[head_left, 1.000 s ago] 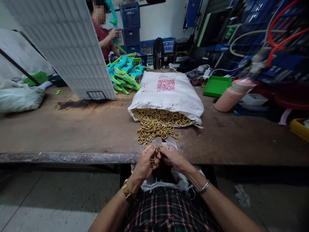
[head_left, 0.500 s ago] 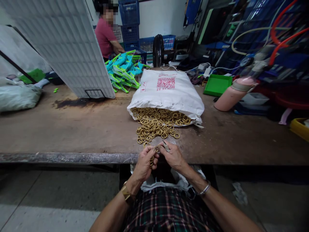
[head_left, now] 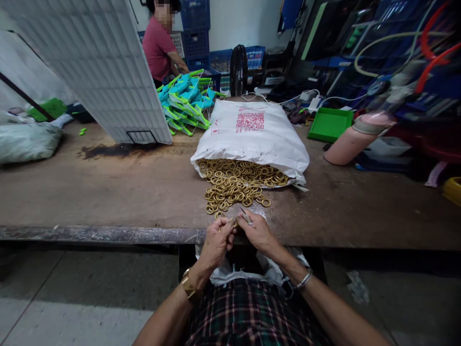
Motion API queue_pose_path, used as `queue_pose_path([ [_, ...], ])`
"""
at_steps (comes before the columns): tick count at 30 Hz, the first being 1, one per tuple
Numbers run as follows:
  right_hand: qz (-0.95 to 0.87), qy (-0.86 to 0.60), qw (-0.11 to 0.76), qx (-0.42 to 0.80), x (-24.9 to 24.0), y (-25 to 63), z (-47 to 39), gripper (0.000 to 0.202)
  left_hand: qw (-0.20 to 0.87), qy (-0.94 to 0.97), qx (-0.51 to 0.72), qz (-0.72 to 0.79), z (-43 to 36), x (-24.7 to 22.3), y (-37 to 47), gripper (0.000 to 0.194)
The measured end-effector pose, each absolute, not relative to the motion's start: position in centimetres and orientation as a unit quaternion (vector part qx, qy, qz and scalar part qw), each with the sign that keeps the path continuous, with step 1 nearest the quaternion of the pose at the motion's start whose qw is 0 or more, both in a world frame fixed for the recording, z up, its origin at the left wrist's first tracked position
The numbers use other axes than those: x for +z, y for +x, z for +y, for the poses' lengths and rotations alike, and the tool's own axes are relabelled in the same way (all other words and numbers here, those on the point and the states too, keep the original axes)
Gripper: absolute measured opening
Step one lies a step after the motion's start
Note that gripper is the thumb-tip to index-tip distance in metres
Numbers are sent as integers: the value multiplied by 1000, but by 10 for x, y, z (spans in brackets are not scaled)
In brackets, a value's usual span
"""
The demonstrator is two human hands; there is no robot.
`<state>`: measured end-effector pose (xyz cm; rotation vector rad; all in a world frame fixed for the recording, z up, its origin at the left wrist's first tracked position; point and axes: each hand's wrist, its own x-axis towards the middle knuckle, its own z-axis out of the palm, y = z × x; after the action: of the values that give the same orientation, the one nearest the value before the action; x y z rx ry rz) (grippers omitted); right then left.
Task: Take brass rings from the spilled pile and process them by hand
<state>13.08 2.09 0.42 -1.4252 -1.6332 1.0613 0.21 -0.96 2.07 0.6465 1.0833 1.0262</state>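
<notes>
On my feed, six o'clock: left hand (head_left: 216,242) curled, pinching at least one ring (head_left: 234,223); right hand (head_left: 260,233) closed on one pointed tool (head_left: 246,217). Toward twelve I see one sack (head_left: 254,137), rings (head_left: 232,191) beyond counting at its mouth.

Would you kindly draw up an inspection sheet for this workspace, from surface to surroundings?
Surface: brown bench, dark stain by the white panel.
Work items: brass-coloured rings spilling from an open white sack.
Clutter: green tray and pink bottle, right of the sack.
Hands: left hand holds at least one ring; right hand holds a small pointed tool.
Cables: white cable beyond the sack; orange hose at right.
Surroundings: co-worker beyond the panel, blue crates.
</notes>
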Motion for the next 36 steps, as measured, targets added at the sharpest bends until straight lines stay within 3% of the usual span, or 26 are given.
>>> queue_pose_path([
  [6, -599, -550, 368, 450, 9, 130, 21, 12, 672, 278, 473, 498, -9, 19, 4, 35],
  [17, -384, -525, 359, 670, 21, 131, 19, 18, 558, 467, 472, 497, -16, 18, 4, 20],
  [22, -344, -504, 367, 702, 24, 131, 19, 20, 612, 426, 455, 486, -11, 18, 3, 25],
  [31, -524, -541, 363, 548, 19, 127, 17, 24, 652, 343, 429, 523, -8, 22, 4, 34],
  [36, -543, -546, 348, 534, 15, 128, 18, 29, 675, 313, 442, 501, -6, 18, 3, 35],
])
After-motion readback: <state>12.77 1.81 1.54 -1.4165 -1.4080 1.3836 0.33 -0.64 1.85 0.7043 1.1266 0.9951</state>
